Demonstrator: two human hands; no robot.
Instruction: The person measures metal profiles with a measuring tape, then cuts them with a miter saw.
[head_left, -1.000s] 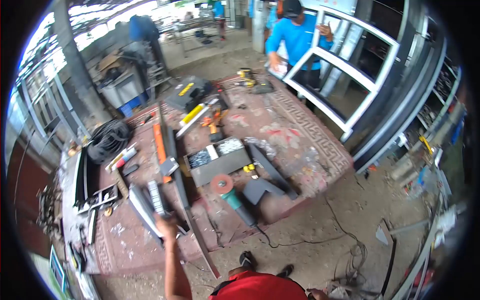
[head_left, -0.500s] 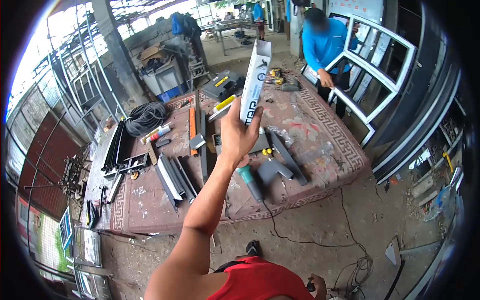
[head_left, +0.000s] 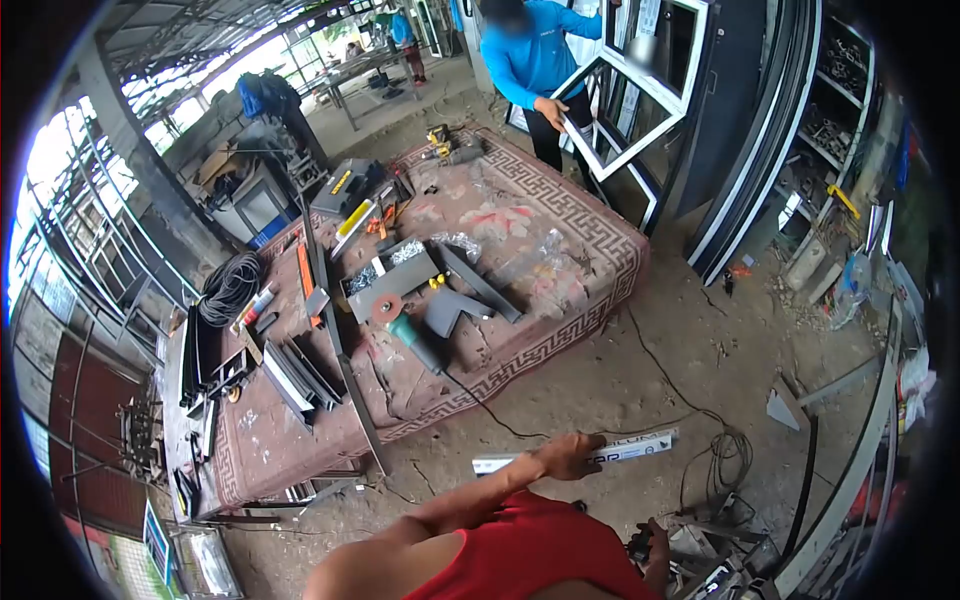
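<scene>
L hand (head_left: 568, 456) is reaching across in front of the red top (head_left: 530, 545) & holding a white strip (head_left: 637, 449) w/ printing on it; fingers are closing round it approx. mid-length, ends sticking out both sides. Strip is lying crosswise in the view, above the dirt floor (head_left: 600, 400), b/w the torso & the near side of the table (head_left: 500, 375), not touching the tabletop. R hand (head_left: 657, 548) is hanging low by the R side, fingers curling on a dark item (head_left: 638, 541); can't tell what it is, too small.

Step in hand, as a judgement: carrying the strip clear of the table, one-handed. Moving it well calls for a firm mid-length hold, keeping it level & watching both ends, esp. nr the black cord (head_left: 490, 410) & its loops (head_left: 733, 455) on the floor.

On the table, a grinder (head_left: 414, 340) is lying nr the edge, disc facing up; a box (head_left: 402, 288) of small metal bits is sitting just beyond it. Dark strips (head_left: 312, 372) are lying in a bunch nr a long bar (head_left: 357, 405), which is jutting past the edge. Across the table, a co-worker in blue (head_left: 535, 50) is gripping a white-edged window frame (head_left: 640, 150), tilted.
</scene>
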